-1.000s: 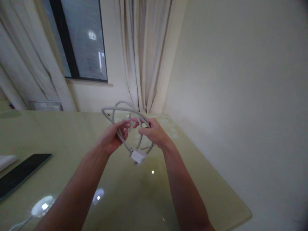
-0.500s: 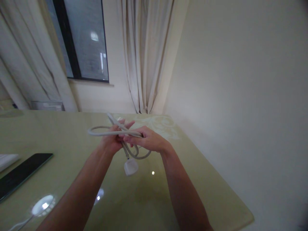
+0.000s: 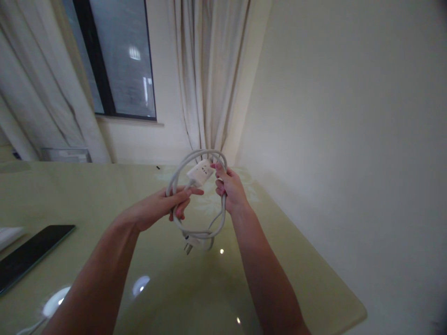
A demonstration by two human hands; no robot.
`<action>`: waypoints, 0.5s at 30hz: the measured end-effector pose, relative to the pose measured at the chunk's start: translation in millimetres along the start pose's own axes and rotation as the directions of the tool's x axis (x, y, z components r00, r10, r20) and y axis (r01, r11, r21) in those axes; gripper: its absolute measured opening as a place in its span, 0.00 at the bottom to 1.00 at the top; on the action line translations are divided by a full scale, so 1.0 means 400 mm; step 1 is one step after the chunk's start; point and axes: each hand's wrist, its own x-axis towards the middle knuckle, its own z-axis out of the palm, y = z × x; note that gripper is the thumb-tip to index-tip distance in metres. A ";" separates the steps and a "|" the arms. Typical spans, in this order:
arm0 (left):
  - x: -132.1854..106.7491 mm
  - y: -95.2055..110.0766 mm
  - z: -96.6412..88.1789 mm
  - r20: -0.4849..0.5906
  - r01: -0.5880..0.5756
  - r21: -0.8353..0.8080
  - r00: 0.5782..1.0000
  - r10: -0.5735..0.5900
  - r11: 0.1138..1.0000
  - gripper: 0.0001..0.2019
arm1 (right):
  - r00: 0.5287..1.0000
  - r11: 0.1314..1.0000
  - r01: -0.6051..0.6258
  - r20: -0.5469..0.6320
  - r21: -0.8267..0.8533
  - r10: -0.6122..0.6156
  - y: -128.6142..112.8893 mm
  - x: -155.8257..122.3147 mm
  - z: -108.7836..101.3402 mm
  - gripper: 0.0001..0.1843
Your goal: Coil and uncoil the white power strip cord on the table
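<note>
A white extension cord (image 3: 199, 231) is coiled into a ring and held up above the table between both hands. My left hand (image 3: 173, 202) closes round the left side of the coil. My right hand (image 3: 230, 186) grips the coil's right side, its fingers wrapped round the cable. Inside the ring, near the top, shows the white socket end (image 3: 200, 173) with dark slots, between the two hands. The plug (image 3: 190, 244) hangs at the bottom of the ring, its metal prongs pointing down.
The pale green glossy table (image 3: 195, 298) reaches to the wall on the right. A black flat device (image 3: 33, 256) lies at the left, beside a white object (image 3: 10, 236). A round white disc with a cable (image 3: 56, 302) is nearer me. Curtains (image 3: 213, 83) hang behind the table.
The cord has gone from a loose, flat bundle to an upright ring facing me. My hands have moved apart, to its two sides. The socket end has come into clear view.
</note>
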 end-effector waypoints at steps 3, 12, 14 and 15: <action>-0.014 0.008 -0.004 0.134 -0.004 0.072 0.991 -0.005 0.997 0.21 | 0.997 0.997 -0.068 -0.037 0.030 0.069 0.018 0.010 0.000 0.29; -0.035 0.007 -0.016 0.323 -0.051 0.072 0.946 0.025 0.996 0.24 | 0.975 0.988 -0.135 0.169 -0.076 0.146 0.037 0.017 -0.022 0.23; -0.037 0.011 -0.007 0.300 -0.013 0.036 0.954 0.002 0.999 0.25 | 0.977 0.986 -0.101 0.173 -0.133 0.123 0.033 0.012 -0.024 0.20; -0.038 0.013 -0.002 0.288 -0.001 0.022 0.958 -0.005 1.000 0.27 | 0.979 0.983 -0.070 0.175 -0.171 0.100 0.030 0.009 -0.023 0.20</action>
